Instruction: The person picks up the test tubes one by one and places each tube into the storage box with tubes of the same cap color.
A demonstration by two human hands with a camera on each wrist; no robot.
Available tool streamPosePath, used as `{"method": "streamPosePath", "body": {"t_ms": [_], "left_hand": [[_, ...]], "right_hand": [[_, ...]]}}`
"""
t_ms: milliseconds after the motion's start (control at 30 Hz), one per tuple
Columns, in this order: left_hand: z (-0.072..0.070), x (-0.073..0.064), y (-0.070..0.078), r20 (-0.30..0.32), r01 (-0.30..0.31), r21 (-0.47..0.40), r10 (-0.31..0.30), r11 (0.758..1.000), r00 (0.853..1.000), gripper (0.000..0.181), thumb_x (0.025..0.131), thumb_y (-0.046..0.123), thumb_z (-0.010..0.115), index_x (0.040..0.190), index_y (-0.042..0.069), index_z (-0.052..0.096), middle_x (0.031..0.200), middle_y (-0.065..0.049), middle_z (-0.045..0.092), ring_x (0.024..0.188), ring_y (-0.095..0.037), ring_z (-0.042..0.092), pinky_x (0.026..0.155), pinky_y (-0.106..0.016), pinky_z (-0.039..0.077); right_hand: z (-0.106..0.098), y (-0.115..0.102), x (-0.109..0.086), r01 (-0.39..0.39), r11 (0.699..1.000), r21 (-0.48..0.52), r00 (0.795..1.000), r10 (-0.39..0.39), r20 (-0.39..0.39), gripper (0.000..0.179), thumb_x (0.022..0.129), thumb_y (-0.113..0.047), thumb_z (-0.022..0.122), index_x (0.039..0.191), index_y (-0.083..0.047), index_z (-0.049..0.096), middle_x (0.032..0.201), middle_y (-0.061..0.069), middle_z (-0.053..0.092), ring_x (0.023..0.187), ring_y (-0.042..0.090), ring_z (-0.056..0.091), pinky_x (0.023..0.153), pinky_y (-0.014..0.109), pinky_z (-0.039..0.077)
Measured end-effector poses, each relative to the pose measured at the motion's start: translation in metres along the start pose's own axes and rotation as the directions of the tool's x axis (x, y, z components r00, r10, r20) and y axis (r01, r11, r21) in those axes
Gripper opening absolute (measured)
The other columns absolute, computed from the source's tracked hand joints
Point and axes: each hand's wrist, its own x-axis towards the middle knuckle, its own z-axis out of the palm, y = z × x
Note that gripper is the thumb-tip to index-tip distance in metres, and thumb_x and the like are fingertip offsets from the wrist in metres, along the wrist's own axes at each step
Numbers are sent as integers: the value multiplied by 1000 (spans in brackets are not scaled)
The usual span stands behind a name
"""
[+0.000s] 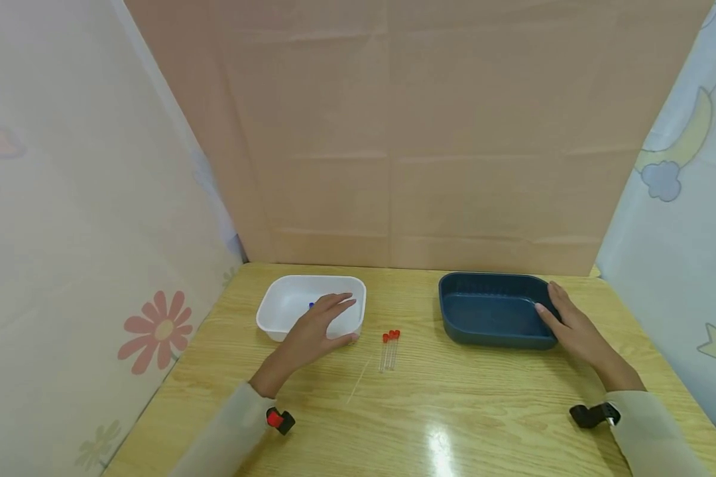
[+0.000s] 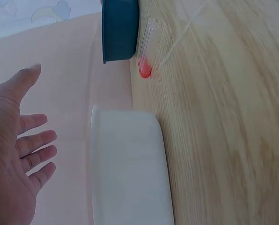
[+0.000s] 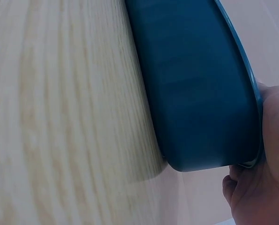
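Note:
My left hand (image 1: 312, 336) hovers over the near right part of a white plastic tray (image 1: 283, 305), fingers spread and relaxed, holding nothing. The left wrist view shows the same hand (image 2: 11, 150) apart from the tray's side (image 2: 130, 164). A small blue thing (image 1: 311, 305) inside the tray is partly hidden behind the hand. My right hand (image 1: 579, 334) grips the right end of a dark blue tray (image 1: 492, 315), thumb over the rim and fingers along the outside. Between the trays lie slim clear tubes with red caps (image 1: 392, 334), side by side.
A thin pale strip (image 1: 358, 383) lies on the wooden table (image 1: 453, 404) left of the tubes. Brown paper (image 1: 417, 165) stands behind the table. Patterned cloth walls (image 1: 95, 232) flank both sides.

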Motion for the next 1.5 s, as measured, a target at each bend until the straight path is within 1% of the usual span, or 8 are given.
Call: {"method": "streamPosePath", "body": {"t_ms": [233, 400, 600, 767, 900, 1200, 1300, 1500], "left_hand": [[7, 6, 7, 58, -44, 43, 42, 998, 997, 73, 88, 49, 77, 146, 11, 55, 153, -6, 49, 143, -32, 42, 113, -49, 41], [13, 12, 12, 90, -128, 116, 118, 985, 989, 75, 86, 53, 78, 143, 9, 57, 150, -7, 51, 142, -29, 43, 115, -46, 39], [19, 22, 18, 127, -259, 243, 234, 935, 964, 78, 80, 56, 81, 136, 6, 62, 141, -8, 57, 137, -26, 47, 122, -44, 28], [22, 30, 23, 193, -332, 326, 281, 885, 940, 82, 77, 63, 80, 133, 5, 64, 134, -7, 61, 133, -26, 50, 122, -44, 26], [25, 36, 29, 273, -362, 380, 270, 851, 923, 84, 77, 69, 76, 133, 7, 65, 133, -5, 62, 133, -24, 51, 124, -43, 23], [35, 48, 38, 443, -406, 468, 189, 785, 876, 86, 74, 79, 70, 129, 13, 69, 131, 0, 63, 131, -19, 52, 125, -38, 18], [40, 50, 38, 467, -403, 486, 160, 776, 870, 86, 73, 80, 69, 129, 14, 69, 130, 1, 63, 132, -18, 52, 126, -36, 15], [48, 54, 38, 477, -391, 490, 135, 779, 868, 85, 70, 80, 72, 125, 15, 72, 125, 2, 65, 128, -17, 54, 126, -35, 14]], "right_hand": [[2, -1, 1, 1, 1000, 2, 1000, -1, -2, 72, 112, -30, 39, 160, -4, -8, 165, 25, -13, 150, 51, -11, 113, 75, -3], [2, 0, 0, -1, 1000, 3, 1000, 1, -4, 72, 112, -30, 39, 160, -4, -8, 165, 25, -13, 149, 52, -11, 113, 75, -3], [0, 1, -1, -5, 1000, 5, 1000, 5, 0, 72, 112, -31, 39, 160, -5, -8, 166, 24, -14, 150, 50, -12, 113, 75, -3], [0, 1, 0, -9, 1000, 2, 1000, 9, 5, 72, 112, -31, 38, 160, -5, -9, 165, 24, -15, 149, 52, -11, 112, 75, -3], [0, 1, 1, -12, 1000, 7, 1000, 12, 6, 72, 112, -32, 38, 160, -4, -9, 165, 24, -15, 149, 52, -11, 113, 75, -4], [2, 1, 2, -16, 1000, -1, 1000, 16, 8, 73, 112, -31, 39, 160, -4, -8, 165, 25, -13, 150, 50, -11, 114, 73, -3], [2, 1, 1, -25, 1000, -7, 1000, 25, 5, 73, 112, -32, 40, 160, -3, -7, 165, 26, -12, 150, 52, -9, 114, 74, -1], [2, 3, 0, -12, 1000, -4, 1000, 12, 2, 73, 112, -30, 40, 160, -4, -7, 165, 27, -12, 150, 51, -11, 113, 75, -1]]}}
